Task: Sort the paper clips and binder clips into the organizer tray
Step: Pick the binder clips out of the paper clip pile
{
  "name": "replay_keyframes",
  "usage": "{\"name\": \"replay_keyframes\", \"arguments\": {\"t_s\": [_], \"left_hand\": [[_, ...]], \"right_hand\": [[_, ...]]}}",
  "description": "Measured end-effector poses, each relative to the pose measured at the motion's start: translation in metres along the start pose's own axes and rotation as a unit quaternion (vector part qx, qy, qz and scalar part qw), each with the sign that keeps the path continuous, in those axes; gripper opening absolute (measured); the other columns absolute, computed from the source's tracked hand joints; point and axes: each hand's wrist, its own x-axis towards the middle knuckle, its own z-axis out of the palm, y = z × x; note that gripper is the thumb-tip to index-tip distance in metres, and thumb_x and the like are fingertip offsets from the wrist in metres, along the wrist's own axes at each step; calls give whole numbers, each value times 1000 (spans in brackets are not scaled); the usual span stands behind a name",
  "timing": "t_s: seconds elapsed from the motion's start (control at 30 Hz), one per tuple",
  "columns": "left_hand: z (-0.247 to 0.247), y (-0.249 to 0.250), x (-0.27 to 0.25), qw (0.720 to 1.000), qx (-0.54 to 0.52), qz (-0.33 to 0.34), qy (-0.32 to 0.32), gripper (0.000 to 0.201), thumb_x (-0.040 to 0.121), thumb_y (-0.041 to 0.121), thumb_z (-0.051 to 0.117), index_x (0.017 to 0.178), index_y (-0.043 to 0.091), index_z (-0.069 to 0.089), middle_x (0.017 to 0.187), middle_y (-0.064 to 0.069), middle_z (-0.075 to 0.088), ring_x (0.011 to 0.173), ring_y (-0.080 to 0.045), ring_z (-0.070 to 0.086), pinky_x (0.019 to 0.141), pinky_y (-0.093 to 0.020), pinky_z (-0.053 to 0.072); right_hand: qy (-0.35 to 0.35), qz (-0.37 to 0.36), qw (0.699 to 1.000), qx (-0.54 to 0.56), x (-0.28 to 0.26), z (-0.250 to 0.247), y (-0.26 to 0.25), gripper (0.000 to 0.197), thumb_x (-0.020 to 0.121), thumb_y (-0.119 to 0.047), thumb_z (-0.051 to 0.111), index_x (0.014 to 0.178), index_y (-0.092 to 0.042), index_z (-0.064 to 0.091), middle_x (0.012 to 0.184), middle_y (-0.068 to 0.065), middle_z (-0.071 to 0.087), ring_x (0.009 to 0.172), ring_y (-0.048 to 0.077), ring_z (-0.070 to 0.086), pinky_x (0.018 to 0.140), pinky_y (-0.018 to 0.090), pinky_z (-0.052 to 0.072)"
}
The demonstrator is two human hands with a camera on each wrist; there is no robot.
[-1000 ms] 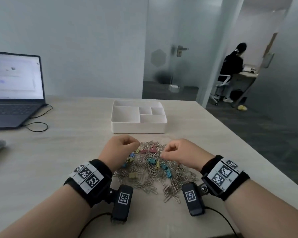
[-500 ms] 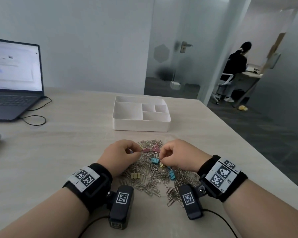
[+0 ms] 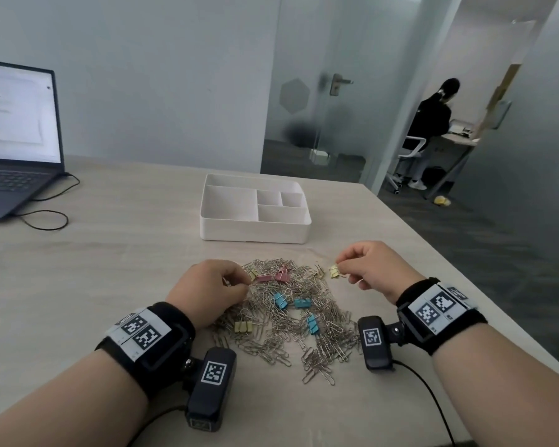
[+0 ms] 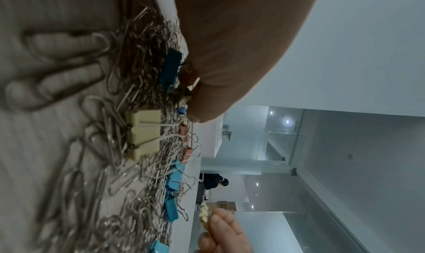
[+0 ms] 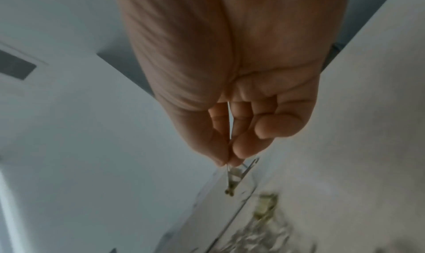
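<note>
Organizer tray (image 3: 255,233) behind clip pile (image 3: 291,321); laptop (image 3: 17,150) far left.

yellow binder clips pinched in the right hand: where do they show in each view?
Head: yellow binder clips right of centre, at the right hand's fingertips, beside the paper-clip pile.
Left wrist: bottom centre, blurred, above fingers.
Right wrist: lower centre, hanging from the fingertips.
Shared landmark: silver paper-clip pile.

Open laptop (image 3: 17,140) left, seated person (image 3: 431,124) beyond door
</note>
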Motion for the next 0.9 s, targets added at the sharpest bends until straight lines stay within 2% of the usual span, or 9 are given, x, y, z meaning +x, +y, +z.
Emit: {"name": "replay_keyframes", "arguments": {"t_s": [0.1, 0.23, 0.33, 0.4, 0.5, 0.63, 0.73, 0.83, 0.9], "left_hand": [[0, 0, 0, 999, -29, -8, 30, 12, 83, 24, 73, 75, 32, 74, 67, 18, 68, 67, 2, 61, 59, -13, 41], [0, 4, -2, 995, -77, -3, 63, 13, 86, 22, 71, 79, 33, 74, 72, 16, 70, 67, 1, 62, 60, -14, 43], [1, 7, -2, 992, -102, 4, 74, 14, 90, 21, 68, 81, 32, 69, 78, 15, 70, 69, -5, 65, 61, -18, 45], [2, 9, -2, 990, -119, 3, 78, 14, 93, 21, 64, 82, 30, 65, 82, 11, 72, 72, -13, 68, 64, -28, 51], [2, 13, -3, 985, -157, -3, 74, 12, 98, 21, 55, 86, 24, 57, 85, 3, 75, 69, -17, 69, 70, -38, 54], [2, 14, -5, 984, -160, -3, 72, 12, 98, 22, 55, 87, 26, 52, 76, -2, 74, 70, -29, 65, 60, -33, 46], [3, 11, -5, 985, -160, 3, 63, 11, 95, 21, 63, 88, 28, 57, 77, 5, 75, 66, -19, 66, 64, -34, 50], [3, 9, -5, 984, -167, 16, 62, 12, 91, 16, 69, 87, 27, 67, 77, 7, 75, 67, -5, 68, 67, -21, 52], [3, 8, -5, 986, -157, 20, 56, 11, 90, 15, 70, 87, 26, 70, 76, 6, 75, 66, 0, 67, 63, -10, 48]], "right_hand": [[25, 41, 997, -64, 9, -9, 13, 6, 82, -4, 71, 84, -9, 71, 73, 5, 68, 59, 14, 59, 52, 25, 42], [15, 64, 993, -100, 12, -14, 22, 3, 85, -10, 71, 83, -11, 70, 73, 6, 66, 61, 16, 57, 52, 26, 40], [33, 28, 987, -153, 14, -15, 21, 9, 88, -19, 70, 80, -16, 70, 74, 0, 66, 69, 18, 59, 60, 28, 43], [52, -11, 979, -196, 16, -12, 14, 13, 91, -24, 65, 80, -20, 70, 80, -3, 69, 78, 19, 64, 70, 32, 49], [9, -63, 968, -244, 18, 1, -3, 19, 97, -23, 56, 103, -24, 74, 101, -11, 68, 97, 12, 64, 86, 29, 49], [-74, -100, 941, -313, 24, 21, -20, 38, 99, -17, 50, 131, -31, 65, 116, -10, 61, 107, 10, 58, 94, 26, 44], [-82, -88, 938, -326, 29, 26, -22, 35, 95, -13, 56, 123, -28, 70, 116, -6, 68, 108, 13, 63, 96, 28, 47], [-81, -83, 937, -328, 31, 27, -19, 23, 91, -13, 62, 106, -26, 75, 107, -7, 70, 103, 13, 65, 97, 30, 50], [-65, -86, 941, -320, 32, 23, -16, 17, 90, -13, 64, 93, -27, 74, 94, -11, 69, 96, 12, 65, 90, 27, 50]]}}
